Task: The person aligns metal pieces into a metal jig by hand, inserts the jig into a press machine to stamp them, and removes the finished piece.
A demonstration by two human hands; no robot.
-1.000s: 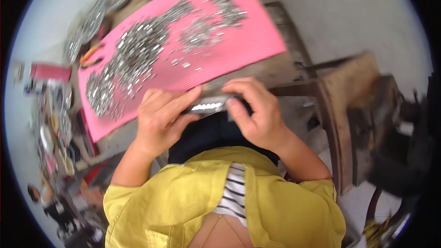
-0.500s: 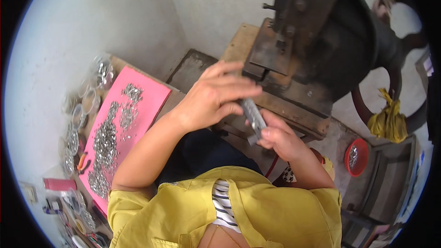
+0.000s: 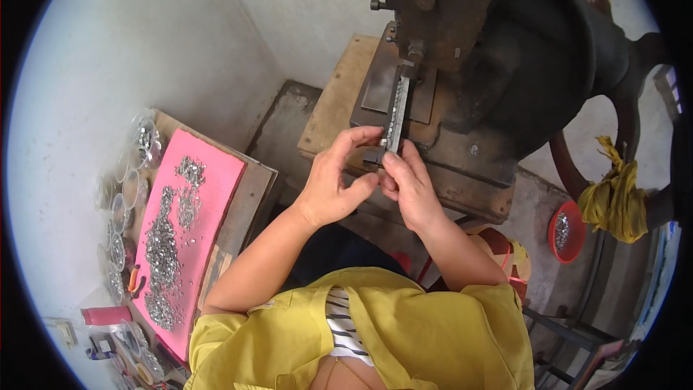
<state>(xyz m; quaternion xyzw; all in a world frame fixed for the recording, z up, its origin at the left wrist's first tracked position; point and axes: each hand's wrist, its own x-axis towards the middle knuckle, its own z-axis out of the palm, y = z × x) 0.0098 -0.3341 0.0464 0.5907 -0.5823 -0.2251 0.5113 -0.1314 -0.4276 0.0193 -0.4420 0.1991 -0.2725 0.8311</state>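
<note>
My right hand (image 3: 413, 191) is closed on the near end of a narrow metal bar (image 3: 395, 112), thumb on top. A row of small shiny pieces runs along this bar. Its far end lies under the head of a dark, heavy press (image 3: 447, 14), over the metal plate (image 3: 379, 90) on the press bed. My left hand (image 3: 333, 184) is just left of the bar's near end, thumb and forefinger spread apart. Its forefinger tip is at the bar's side; whether it touches is hard to see.
To the left, a pink mat (image 3: 216, 173) on a board carries scattered small metal pieces (image 3: 162, 253). Round clear containers (image 3: 121, 209) line the wall beside orange-handled pliers (image 3: 133, 279). At right stand a large flywheel (image 3: 626, 112) with yellow cloth (image 3: 613, 195) tied on and a red bowl (image 3: 575, 235).
Both hands have moved the bar forward, and its far end is now at the press. My left hand has come off the bar's top to its near left side. The view has shifted slightly.
</note>
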